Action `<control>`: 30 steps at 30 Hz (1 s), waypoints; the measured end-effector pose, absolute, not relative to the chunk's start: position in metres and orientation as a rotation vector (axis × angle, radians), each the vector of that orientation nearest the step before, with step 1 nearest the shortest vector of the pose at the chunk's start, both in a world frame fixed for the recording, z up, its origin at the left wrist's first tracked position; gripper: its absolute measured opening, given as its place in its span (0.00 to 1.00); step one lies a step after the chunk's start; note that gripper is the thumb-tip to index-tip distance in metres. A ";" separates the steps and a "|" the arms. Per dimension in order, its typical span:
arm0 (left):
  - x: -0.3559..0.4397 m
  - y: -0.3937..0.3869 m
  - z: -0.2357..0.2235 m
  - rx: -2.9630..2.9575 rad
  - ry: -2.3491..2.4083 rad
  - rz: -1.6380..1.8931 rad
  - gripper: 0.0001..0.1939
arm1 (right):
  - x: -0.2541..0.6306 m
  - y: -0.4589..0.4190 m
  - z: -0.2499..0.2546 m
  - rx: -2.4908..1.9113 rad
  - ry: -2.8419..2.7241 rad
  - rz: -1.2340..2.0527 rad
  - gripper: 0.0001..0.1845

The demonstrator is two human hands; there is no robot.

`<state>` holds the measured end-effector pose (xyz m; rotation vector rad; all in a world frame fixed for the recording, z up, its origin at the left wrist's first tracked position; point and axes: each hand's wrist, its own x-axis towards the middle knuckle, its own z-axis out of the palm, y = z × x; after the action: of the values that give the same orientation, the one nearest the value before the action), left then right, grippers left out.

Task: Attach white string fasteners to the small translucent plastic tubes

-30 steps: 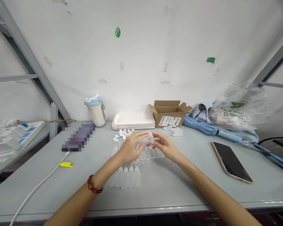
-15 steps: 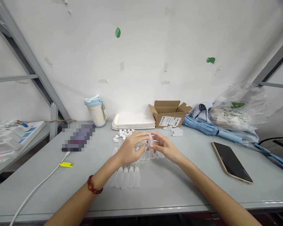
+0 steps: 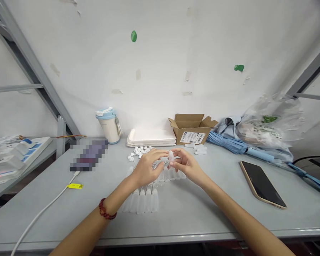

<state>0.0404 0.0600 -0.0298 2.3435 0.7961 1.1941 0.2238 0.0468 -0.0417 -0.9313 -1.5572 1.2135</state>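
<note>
Right hand (image 3: 188, 165) pinches a vial (image 3: 171, 156), left hand (image 3: 147, 168) holds fingers apart; the box label (image 3: 192, 137) is unreadable.

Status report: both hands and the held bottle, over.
Right hand pinching small translucent bottle. Left hand open beside it, contact unclear. Similar bottles lying close below; nothing seen blocking either hand.

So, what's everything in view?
Small plastic bottles: several, translucent, centre
Small pieces: several, white, centre
Flat stack: one, white, back
Cardboard box: one, brown, back
Lidded tumbler: one, cream, back
Folded umbrella: one, blue, right
Plastic bag: one, clear, right
Phone: one, black, right
Pixelated device: one, purple, left
Power strips: count unclear, white, left
Cable: one, white, left
Table: one, grey, beneath
Beaded bracelet: one, red, left wrist
Left grip, right grip: two, bare, centre
</note>
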 end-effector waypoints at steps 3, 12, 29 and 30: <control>0.041 0.059 -0.029 2.219 0.886 1.140 0.17 | 0.223 0.046 -0.044 -0.968 -1.568 1.165 0.19; 0.041 0.059 -0.028 2.158 0.827 1.098 0.19 | 0.222 0.043 -0.045 -0.998 -1.660 1.052 0.22; 0.038 0.059 -0.019 2.054 0.841 0.999 0.12 | 0.220 0.044 -0.059 -1.077 -1.910 0.344 0.15; 0.038 0.059 -0.019 2.061 0.845 0.977 0.11 | 0.221 0.044 -0.060 -1.079 -1.923 0.312 0.15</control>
<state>0.0381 0.0588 -0.0188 2.0611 0.8455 0.9772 0.2206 0.0442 -0.0596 -1.0794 -1.9226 0.3115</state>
